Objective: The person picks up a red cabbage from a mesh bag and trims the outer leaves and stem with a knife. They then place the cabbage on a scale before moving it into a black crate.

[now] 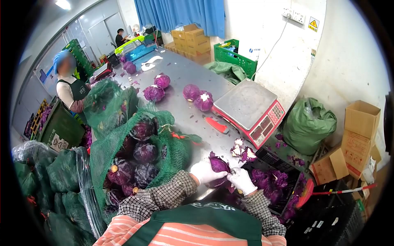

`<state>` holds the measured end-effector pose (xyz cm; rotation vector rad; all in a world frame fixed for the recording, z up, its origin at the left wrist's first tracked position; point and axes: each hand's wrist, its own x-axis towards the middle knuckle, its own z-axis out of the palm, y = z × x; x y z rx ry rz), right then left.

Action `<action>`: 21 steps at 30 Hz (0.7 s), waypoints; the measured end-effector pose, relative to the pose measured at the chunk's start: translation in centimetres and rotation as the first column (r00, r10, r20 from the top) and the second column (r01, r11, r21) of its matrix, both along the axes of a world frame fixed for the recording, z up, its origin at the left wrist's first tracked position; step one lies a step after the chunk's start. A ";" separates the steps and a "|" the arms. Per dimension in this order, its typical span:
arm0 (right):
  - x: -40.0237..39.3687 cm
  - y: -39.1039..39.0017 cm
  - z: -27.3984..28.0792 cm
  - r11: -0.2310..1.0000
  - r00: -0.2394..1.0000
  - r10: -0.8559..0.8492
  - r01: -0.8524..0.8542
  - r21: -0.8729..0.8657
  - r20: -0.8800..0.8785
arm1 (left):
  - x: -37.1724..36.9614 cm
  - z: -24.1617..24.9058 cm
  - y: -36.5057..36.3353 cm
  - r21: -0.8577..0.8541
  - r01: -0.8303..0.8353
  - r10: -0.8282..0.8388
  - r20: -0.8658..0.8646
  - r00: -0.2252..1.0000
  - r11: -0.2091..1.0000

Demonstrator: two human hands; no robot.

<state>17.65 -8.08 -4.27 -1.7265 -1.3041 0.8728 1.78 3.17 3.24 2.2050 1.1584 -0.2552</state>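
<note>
My white-gloved left hand (206, 172) is wrapped round the side of a red cabbage (219, 163) at the table's near edge. My right hand (242, 181), also gloved in white, is closed close against the cabbage's right side; what its fingers grip is hidden. Cut white-and-purple trimmings (238, 150) lie just beyond my hands. To the left, a green mesh sack (102, 164) gapes open, showing several whole red cabbages (145, 152) inside.
A red-framed weighing scale (246, 100) stands on the metal table (180, 74), with a flat red object (216, 125) beside it. Several cabbages (154, 93) sit farther back. Loose purple leaves fill a black crate (283, 180) at right. A co-worker (69, 86) stands across at left.
</note>
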 end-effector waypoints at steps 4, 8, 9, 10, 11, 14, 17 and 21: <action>-0.4 0.5 0.3 0.998 0.984 -0.047 0.054 -0.032 0.170 | 0.1 -1.0 -0.2 0.046 -0.023 0.023 0.005 1.000 0.999; -0.1 1.0 -1.1 0.994 0.968 -0.054 0.076 -0.082 0.245 | 0.1 -1.4 -0.7 0.108 -0.036 0.032 0.031 0.999 0.994; -0.1 1.0 -1.1 0.994 0.964 -0.045 0.070 -0.089 0.263 | 0.2 -1.6 -0.5 0.083 -0.041 0.039 0.030 0.999 0.996; -0.1 0.9 -1.0 0.992 0.970 -0.069 0.091 -0.088 0.234 | 0.2 -1.6 -0.5 0.058 -0.047 0.046 0.028 0.999 0.997; -0.1 0.7 -0.7 0.990 0.975 -0.092 0.112 -0.088 0.204 | 0.1 -1.4 -0.6 0.061 -0.046 0.044 0.033 0.998 0.997; -0.1 0.0 0.1 0.983 0.986 -0.140 0.149 -0.109 0.090 | -0.2 -0.6 -1.1 0.069 -0.041 0.038 0.056 0.998 0.997; -0.2 -0.4 -2.0 0.972 0.970 -0.212 0.195 -0.134 -0.122 | -0.8 -0.7 -1.2 0.064 -0.029 0.024 0.077 0.997 0.998; -1.0 -1.6 -1.8 0.969 0.888 -0.237 0.186 -0.163 -0.395 | -2.1 -2.4 -1.0 0.073 -0.009 -0.001 0.143 0.990 0.997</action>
